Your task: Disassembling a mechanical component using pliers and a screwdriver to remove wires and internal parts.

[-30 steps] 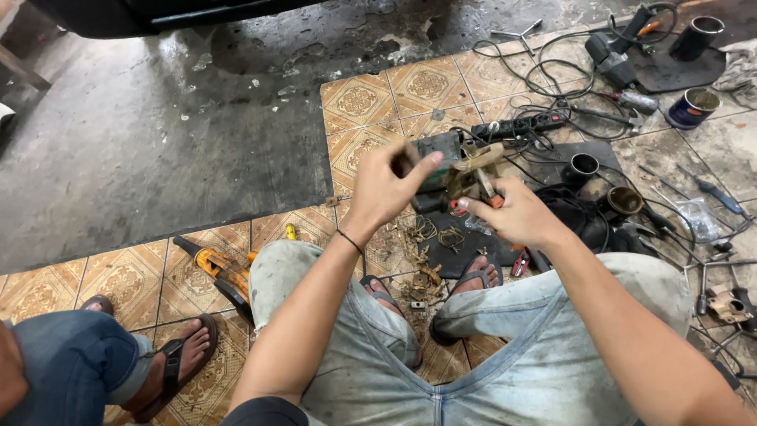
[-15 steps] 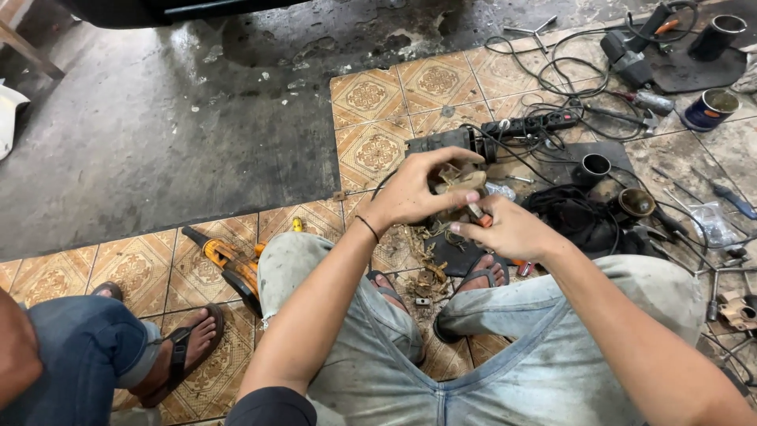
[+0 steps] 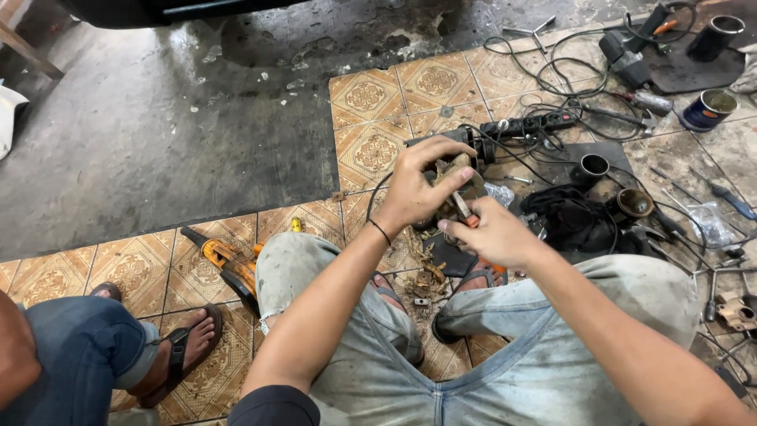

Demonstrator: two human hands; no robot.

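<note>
1. Round blue tin can (image 3: 708, 109), open top, pale label band around its wall; stands on the tiled floor (image 3: 371, 95) at upper right, beside the dark mat.
2. Clear crumpled plastic bag (image 3: 710, 225), right side, among cables and hand tools.
3. Small clear plastic wrapper (image 3: 500, 193), just beyond the hands.

No signs or screens.

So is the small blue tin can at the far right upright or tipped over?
Upright: the small blue tin can stands on the tiled floor with its round open mouth facing up. Its contents cannot be told.
</note>
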